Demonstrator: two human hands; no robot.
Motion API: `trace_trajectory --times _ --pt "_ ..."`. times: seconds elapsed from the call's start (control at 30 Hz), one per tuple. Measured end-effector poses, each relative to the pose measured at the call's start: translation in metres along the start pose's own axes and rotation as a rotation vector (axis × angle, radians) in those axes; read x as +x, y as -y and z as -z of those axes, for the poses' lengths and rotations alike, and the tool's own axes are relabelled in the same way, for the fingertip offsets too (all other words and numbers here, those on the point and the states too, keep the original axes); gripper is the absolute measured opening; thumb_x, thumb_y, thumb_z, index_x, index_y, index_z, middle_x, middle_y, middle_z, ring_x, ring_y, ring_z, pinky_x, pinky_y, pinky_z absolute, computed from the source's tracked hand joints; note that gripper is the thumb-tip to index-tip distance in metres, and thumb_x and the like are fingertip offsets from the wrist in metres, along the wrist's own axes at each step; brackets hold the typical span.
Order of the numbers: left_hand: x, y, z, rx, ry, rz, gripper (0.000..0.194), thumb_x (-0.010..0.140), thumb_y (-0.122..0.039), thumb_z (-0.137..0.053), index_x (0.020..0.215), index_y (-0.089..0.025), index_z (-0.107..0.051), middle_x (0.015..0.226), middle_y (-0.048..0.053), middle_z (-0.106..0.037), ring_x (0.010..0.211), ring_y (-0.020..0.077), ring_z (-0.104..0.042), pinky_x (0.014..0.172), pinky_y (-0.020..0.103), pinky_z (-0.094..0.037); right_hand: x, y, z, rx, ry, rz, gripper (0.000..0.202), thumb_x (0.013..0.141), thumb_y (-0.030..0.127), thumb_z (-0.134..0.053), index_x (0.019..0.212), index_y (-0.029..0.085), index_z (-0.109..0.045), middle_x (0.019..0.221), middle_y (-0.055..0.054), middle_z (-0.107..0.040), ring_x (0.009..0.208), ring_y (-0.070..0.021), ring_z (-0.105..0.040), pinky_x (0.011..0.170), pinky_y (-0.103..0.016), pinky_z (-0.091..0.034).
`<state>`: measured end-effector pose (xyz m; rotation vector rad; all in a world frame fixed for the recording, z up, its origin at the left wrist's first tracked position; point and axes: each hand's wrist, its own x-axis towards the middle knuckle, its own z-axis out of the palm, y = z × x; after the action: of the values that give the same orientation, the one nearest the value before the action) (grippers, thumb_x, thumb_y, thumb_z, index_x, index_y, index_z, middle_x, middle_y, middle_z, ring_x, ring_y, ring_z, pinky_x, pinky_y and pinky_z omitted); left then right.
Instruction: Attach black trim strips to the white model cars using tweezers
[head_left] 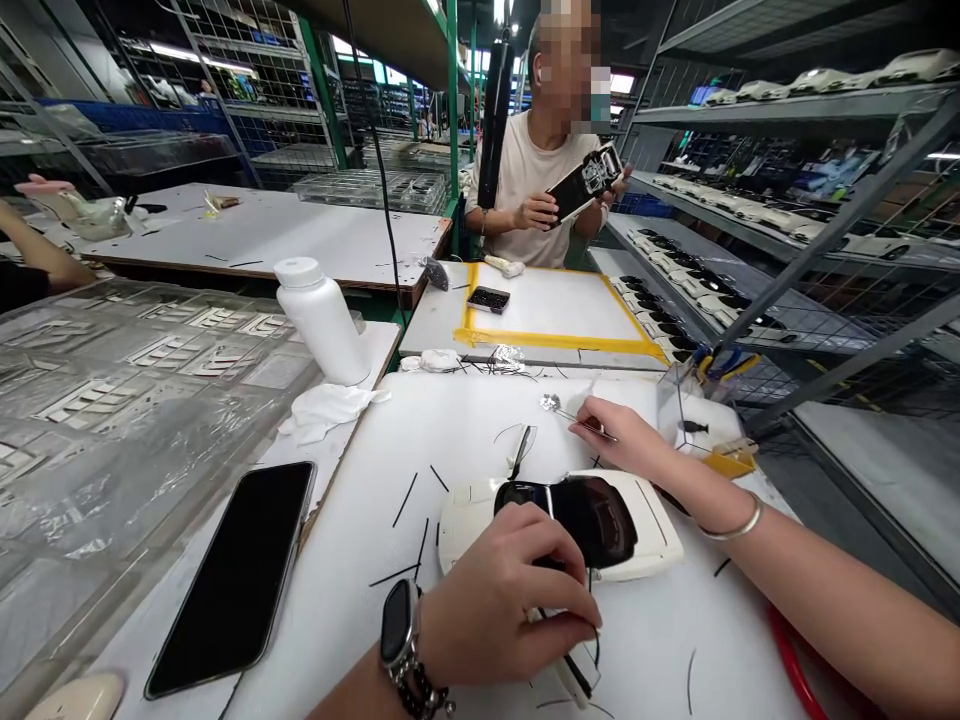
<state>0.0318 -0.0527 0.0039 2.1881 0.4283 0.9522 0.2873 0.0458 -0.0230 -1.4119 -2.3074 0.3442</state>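
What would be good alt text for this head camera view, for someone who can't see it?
A person's left hand steadies a white model car body with dark windows on a white worktable, while the right hand pinches thin metal tweezers. A black smartphone and white plastic bottle sit to the left; across the table, a co-worker holds a black part.

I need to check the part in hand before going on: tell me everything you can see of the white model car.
The model car is a glossy white body shell, plastic by the look, with dark tinted windows and roof. It lies flat on the white table, set crosswise to the person. The left hand rests on its near side and covers part of it. The right hand, holding tweezers, is just beyond it, not touching. Thin black strips lie around it.
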Motion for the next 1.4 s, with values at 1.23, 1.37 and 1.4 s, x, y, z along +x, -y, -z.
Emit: trace_trajectory --times 1.23,1.37,1.4 --pt "0.001 -0.001 -0.003 -0.006 0.016 0.04 0.009 0.084 -0.018 -0.061 0.08 -0.019 -0.069 0.082 0.004 -0.061 0.079 0.0153 -0.052 0.078 0.031 -0.043 -0.015 0.03 0.016 0.57 -0.305 -0.154 0.027 0.087 0.036 -0.056 0.073 0.022 -0.038 0.066 0.001 -0.056 0.055 -0.0132 -0.051 0.054 -0.028 -0.041" --pt "0.002 -0.002 -0.005 0.011 -0.043 0.04 0.011 0.083 -0.015 -0.059 0.081 -0.018 -0.069 0.081 0.005 -0.061 0.08 0.0159 -0.053 0.079 0.032 -0.044 -0.04 0.065 0.03 0.827 -0.388 -0.2 0.028 0.088 0.032 -0.052 0.074 0.023 -0.029 0.061 0.005 -0.052 0.046 -0.0116 -0.048 0.046 -0.025 -0.039" --pt "0.002 -0.002 -0.005 0.014 -0.058 0.036 0.011 0.083 -0.015 -0.059 0.081 -0.018 -0.069 0.081 0.005 -0.061 0.08 0.0159 -0.053 0.079 0.032 -0.045 -0.048 0.075 0.034 0.874 -0.396 -0.211 0.028 0.088 0.031 -0.052 0.074 0.023 -0.029 0.06 0.005 -0.052 0.045 -0.0114 -0.048 0.044 -0.024 -0.037"
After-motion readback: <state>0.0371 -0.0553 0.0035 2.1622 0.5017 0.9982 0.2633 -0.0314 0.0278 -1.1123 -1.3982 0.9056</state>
